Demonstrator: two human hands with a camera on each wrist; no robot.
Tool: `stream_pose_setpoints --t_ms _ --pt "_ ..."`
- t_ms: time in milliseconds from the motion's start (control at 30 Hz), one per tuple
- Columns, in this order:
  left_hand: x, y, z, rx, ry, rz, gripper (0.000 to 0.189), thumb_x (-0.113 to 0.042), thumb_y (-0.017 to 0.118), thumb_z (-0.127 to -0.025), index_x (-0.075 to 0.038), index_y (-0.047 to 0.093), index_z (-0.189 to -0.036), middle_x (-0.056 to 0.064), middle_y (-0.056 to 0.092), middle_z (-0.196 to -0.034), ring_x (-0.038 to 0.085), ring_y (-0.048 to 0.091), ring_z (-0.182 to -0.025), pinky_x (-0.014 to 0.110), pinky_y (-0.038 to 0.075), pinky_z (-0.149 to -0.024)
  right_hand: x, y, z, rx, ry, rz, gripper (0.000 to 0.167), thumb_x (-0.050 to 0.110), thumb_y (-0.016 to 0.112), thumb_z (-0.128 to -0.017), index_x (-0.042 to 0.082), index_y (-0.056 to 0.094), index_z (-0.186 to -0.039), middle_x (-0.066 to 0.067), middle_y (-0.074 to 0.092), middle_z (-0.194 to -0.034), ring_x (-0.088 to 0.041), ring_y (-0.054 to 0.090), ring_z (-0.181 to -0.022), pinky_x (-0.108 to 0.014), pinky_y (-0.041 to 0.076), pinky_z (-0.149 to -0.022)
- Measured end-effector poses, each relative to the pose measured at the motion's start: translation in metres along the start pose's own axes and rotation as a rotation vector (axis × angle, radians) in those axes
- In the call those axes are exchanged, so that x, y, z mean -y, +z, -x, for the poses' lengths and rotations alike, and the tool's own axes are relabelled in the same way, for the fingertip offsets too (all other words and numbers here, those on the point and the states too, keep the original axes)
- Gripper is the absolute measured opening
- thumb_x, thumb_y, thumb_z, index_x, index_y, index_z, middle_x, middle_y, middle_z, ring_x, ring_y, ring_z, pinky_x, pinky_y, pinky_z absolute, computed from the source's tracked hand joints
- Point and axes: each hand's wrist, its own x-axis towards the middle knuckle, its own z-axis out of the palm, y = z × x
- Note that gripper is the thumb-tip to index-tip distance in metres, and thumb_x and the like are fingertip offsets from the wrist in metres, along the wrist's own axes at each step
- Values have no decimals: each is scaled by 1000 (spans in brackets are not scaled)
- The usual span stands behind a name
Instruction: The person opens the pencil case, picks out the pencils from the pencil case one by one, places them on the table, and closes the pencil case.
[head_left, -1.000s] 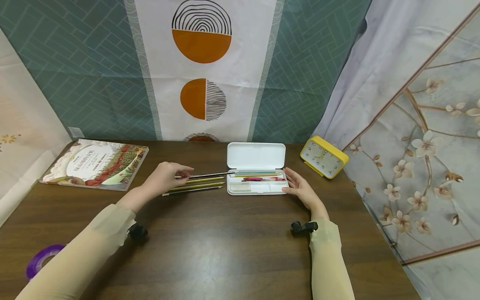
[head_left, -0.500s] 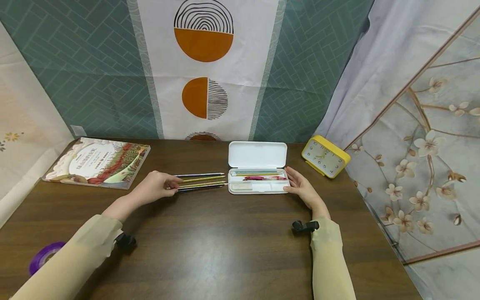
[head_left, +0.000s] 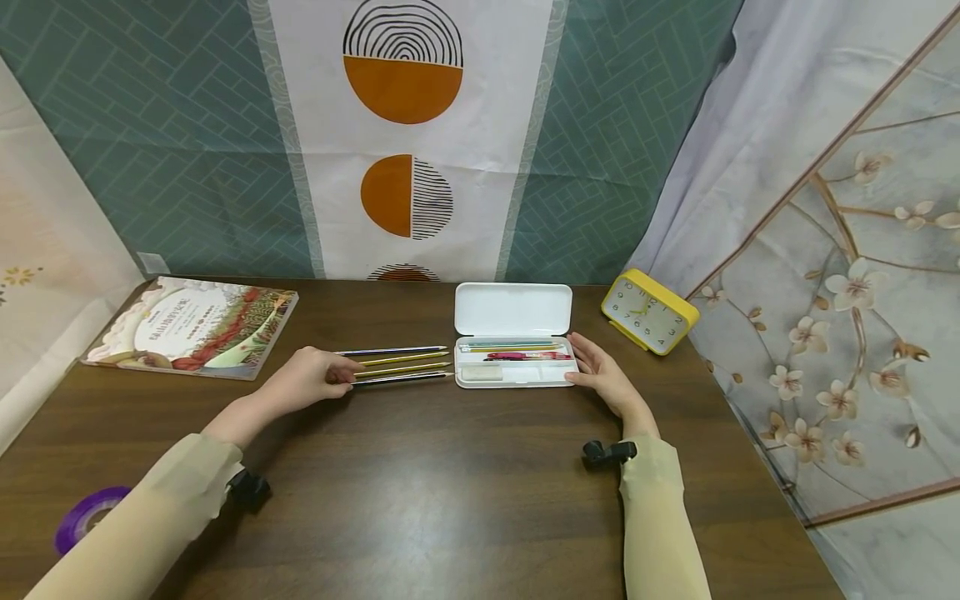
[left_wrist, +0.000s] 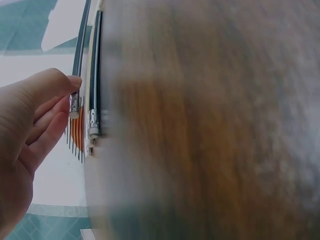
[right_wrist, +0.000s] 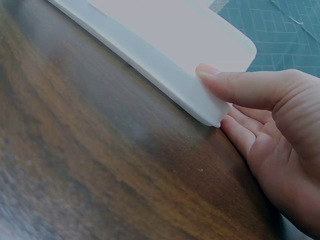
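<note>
My left hand (head_left: 311,377) is low over the table, left of several pencils lying side by side with their tips to the right. In the left wrist view, its thumb and fingers pinch a dark pencil (left_wrist: 80,45) near the eraser end, a little off another dark pencil (left_wrist: 98,65) and a yellow one. My right hand (head_left: 606,379) holds the right end of a white pencil case (head_left: 513,310), thumb over its rim in the right wrist view. The case lies open with pencils, a red pen (head_left: 510,357) and a white eraser (head_left: 482,372) inside.
A yellow alarm clock (head_left: 651,312) stands right of the case. At the back left lies an illustrated book (head_left: 191,327). A purple roll of tape or ribbon (head_left: 82,518) is near my left forearm. Hanging cloths enclose the table's back and sides.
My left hand has moved slightly left and toward me. The dark pencil whose tip reached over the case's edge no longer does. My right hand stays on the case.
</note>
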Motion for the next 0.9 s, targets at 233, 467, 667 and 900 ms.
stream_pose_setpoints --t_ms 233,467,667,900 --pt "2 0 2 17 7 -21 25 0 73 -82 4 73 -106 3 75 -81 15 72 -75 30 57 -64 0 0 0 -5 -2 -2 83 -7 63 -89 -3 13 -155 -19 15 -163 -34 14 -150 -27 28 -117" --pt "4 0 3 43 10 -26 21 0 73 -82 2 74 -103 0 75 -80 14 71 -73 27 57 -64 -1 0 0 -1 -16 5 82 -7 63 -89 -4 13 -155 -21 14 -162 -36 13 -150 -20 31 -114" --pt "5 0 3 63 27 -35 20 0 74 -81 1 75 -101 4 76 -81 15 73 -74 28 58 -64 -2 -1 -1 -1 -18 8 82 -7 63 -89 -4 13 -155 -21 14 -162 -35 14 -150 -26 28 -117" --pt "5 0 5 58 45 -43 20 0 75 -81 2 75 -100 4 76 -82 17 73 -75 31 59 -66 -1 0 -2 -5 -9 5 84 -6 64 -89 -2 14 -155 -19 15 -162 -34 15 -150 -29 27 -117"
